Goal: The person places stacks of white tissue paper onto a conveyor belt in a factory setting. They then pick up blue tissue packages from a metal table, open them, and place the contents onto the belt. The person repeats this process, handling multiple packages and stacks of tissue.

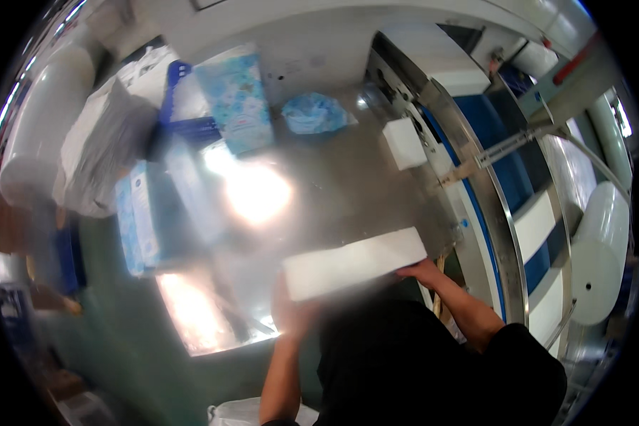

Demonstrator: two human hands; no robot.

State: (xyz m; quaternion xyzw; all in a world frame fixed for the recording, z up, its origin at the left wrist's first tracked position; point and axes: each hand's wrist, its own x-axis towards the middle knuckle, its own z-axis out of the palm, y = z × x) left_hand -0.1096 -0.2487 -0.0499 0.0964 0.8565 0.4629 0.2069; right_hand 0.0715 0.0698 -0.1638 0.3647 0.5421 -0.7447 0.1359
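Between my two hands is a long white block [355, 264], which looks like a stack of tissue, held level in front of my body over the near edge of the metal table [319, 206]. My left hand [295, 312] grips its left end; haze blurs the fingers there. At the right end, my right hand [420, 272] has its fingers closed on the lower edge. A shorter white block [405, 143] sits alone at the table's far right, beside the conveyor.
Along the right runs a metal-sided conveyor with a blue belt [508, 174] carrying white blocks. Blue floral plastic packs [238, 99] and a crumpled blue wrapper [312, 113] lie at the back. More light-blue packs [138, 216] stand on the left. Large white rolls [596, 263] flank both sides.
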